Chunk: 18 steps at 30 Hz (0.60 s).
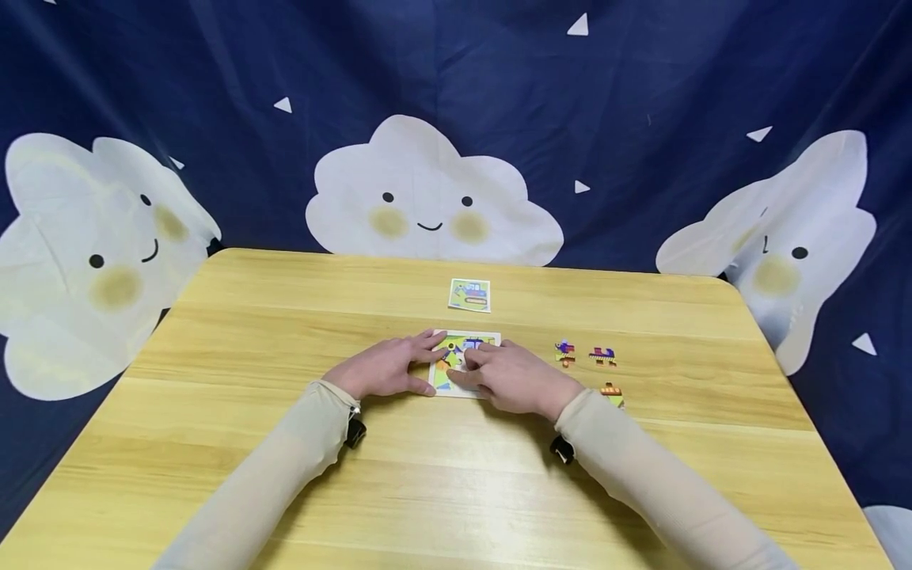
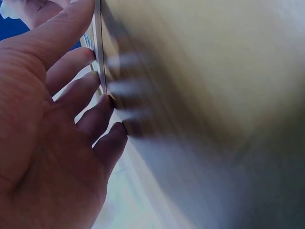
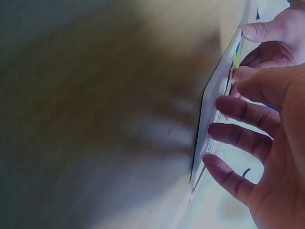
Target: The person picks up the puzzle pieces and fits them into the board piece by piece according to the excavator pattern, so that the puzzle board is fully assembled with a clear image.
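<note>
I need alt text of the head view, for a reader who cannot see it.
A person's left grip and right grip, both bare hands, touch a small colourful puzzle board on a wooden table. Loose puzzle pieces lie to its right and a picture card lies beyond it, before a dark blue cloud-patterned backdrop.

Long, lightly creased cream sleeves (image 1: pixel 260 475) run down to small black wrist-worn devices (image 1: pixel 355 433).

Pale-yellow wood tabletop (image 1: pixel 456 491), streaky grain; navy fabric backdrop (image 1: pixel 499 71), printed white smiling clouds with yellow cheeks, white triangles; rectangular puzzle board (image 1: pixel 466 333), white border, green/blue/orange picture; small rectangular picture card (image 1: pixel 469 294), white-edged, mostly green and blue; loose puzzle piece (image 1: pixel 602 355), purple and red above a striped band; cream fabric sleeves (image 1: pixel 278 463)
</note>
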Each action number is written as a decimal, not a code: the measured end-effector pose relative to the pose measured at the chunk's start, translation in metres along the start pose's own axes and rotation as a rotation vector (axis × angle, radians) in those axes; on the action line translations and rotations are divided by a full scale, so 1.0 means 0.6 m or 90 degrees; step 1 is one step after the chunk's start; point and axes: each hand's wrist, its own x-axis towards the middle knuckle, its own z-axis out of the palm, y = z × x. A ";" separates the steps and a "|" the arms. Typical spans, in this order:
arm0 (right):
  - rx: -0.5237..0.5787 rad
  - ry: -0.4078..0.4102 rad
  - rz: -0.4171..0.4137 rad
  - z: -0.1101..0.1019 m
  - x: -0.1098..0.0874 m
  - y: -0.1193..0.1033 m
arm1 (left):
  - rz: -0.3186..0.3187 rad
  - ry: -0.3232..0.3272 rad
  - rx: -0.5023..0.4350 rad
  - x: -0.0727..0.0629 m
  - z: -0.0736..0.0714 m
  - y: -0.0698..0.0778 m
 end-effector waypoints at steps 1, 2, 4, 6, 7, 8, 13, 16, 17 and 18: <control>0.002 0.001 0.002 0.001 0.001 0.000 | 0.001 0.000 0.001 0.000 0.000 0.000; 0.005 -0.001 0.006 0.000 0.001 -0.001 | 0.000 -0.002 0.001 0.000 0.000 0.000; 0.007 -0.009 0.013 -0.001 0.002 -0.002 | 0.000 -0.002 0.002 0.000 0.000 -0.001; 0.003 -0.024 0.021 -0.005 0.003 -0.004 | 0.000 -0.002 0.004 0.001 0.000 0.000; 0.000 -0.030 0.023 -0.007 0.004 -0.004 | -0.001 -0.004 0.006 0.001 -0.001 0.000; -0.006 -0.037 0.024 -0.009 0.005 -0.005 | 0.000 -0.005 0.007 0.001 -0.001 0.001; -0.010 -0.047 0.023 -0.011 0.008 -0.006 | 0.002 -0.007 0.011 0.001 -0.001 0.001; 0.000 -0.041 0.022 -0.008 0.006 -0.004 | 0.006 -0.004 0.011 0.000 0.000 0.000; 0.003 -0.038 0.021 -0.007 0.005 -0.004 | 0.006 -0.003 0.010 0.000 0.001 -0.001; 0.005 -0.036 0.021 -0.006 0.005 -0.003 | 0.007 -0.002 0.010 0.000 0.001 -0.001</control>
